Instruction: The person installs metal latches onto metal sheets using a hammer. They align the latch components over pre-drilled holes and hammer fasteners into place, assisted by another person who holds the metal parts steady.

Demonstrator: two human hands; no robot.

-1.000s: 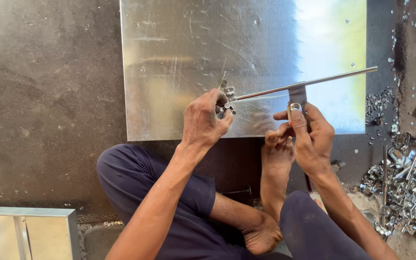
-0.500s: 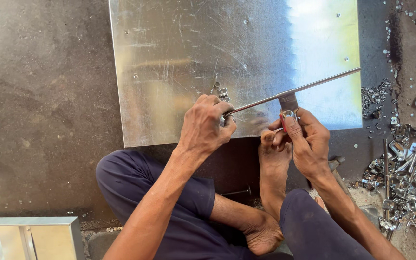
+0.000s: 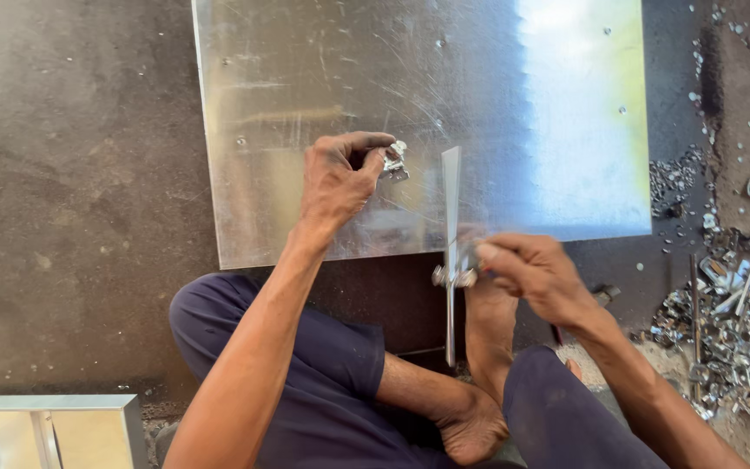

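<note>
My left hand (image 3: 338,180) pinches a small shiny metal fitting (image 3: 393,161) over a large steel sheet (image 3: 323,78) lying on the dark floor. My right hand (image 3: 531,274) grips a thin metal bar (image 3: 450,200) near a small clamp piece on it. The bar now stands nearly upright in the picture, its top over the sheet and its lower end between my knees. My bare foot (image 3: 486,321) rests just below the right hand, by the sheet's near edge.
A heap of metal scrap and offcut strips (image 3: 740,321) lies on the floor at the right. Loose shavings (image 3: 672,178) are scattered beside the sheet's right edge. A shiny metal box corner (image 3: 45,430) shows at the lower left.
The bar has swung from lying almost level between both hands to pointing up and down in the right hand alone. The left hand has come away with the small fitting.
</note>
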